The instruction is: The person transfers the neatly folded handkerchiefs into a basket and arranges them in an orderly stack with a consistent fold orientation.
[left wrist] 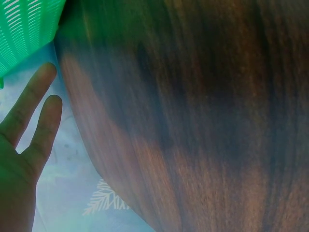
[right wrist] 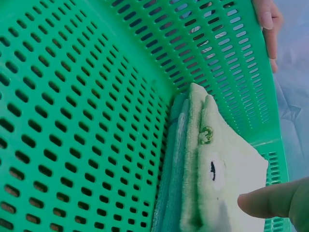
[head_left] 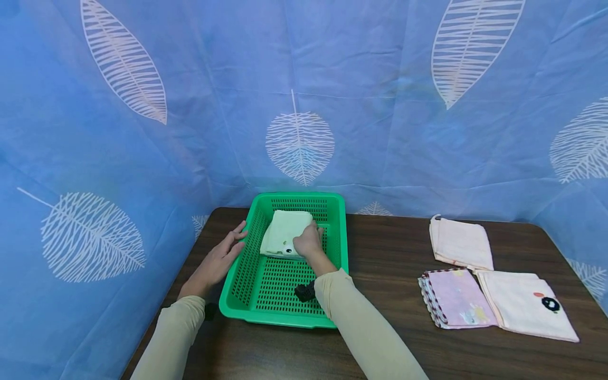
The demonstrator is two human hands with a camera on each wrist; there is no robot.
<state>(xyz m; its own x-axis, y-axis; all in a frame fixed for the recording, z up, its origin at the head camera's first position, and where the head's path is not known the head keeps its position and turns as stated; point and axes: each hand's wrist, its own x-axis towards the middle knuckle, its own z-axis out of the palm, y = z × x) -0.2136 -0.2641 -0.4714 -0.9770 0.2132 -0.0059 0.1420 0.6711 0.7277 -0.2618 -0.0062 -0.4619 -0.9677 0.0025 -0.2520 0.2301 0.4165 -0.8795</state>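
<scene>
Head view, left hand (head_left: 217, 262): just outside the green basket (head_left: 271, 317), along its left wall. Fingers spread; left wrist view shows two of them well parted. Tips come right up to the rim; whether they bear on it, can't tell.
Basket seat: flat on the brown surface (head_left: 380, 306).
Cloth stack (head_left: 285, 229): inside the basket, far half, on its floor. Pale folded cloth on top, small dark eye-like mark by the near edge, more folded layers under. Top face looks near square, so no clear long axis; near edge runs roughly left-right across the basket.
Right hand (head_left: 310, 244): inside the basket, at the right end of the stack. Thumb straight, over the top face near the eye mark; other fingers go past the stack's right edge, mostly hidden. Pinching or only resting there: can't tell.
Key relation: stack lies left of the right hand, right under its thumb. Right hand clearly nearer; left hand has the basket's left wall between it and the stack. My read: that right-edge contact is what matters, with the basket's right wall just beside the fingers.
Loose cloths: all right of the basket, well apart from it. Lilac cloth (head_left: 461, 295) over a checked cloth (head_left: 434, 303), looped white cloth (head_left: 461, 243) farther back, marked white cloth (head_left: 527, 306) farthest right. Neither hand near them.
</scene>
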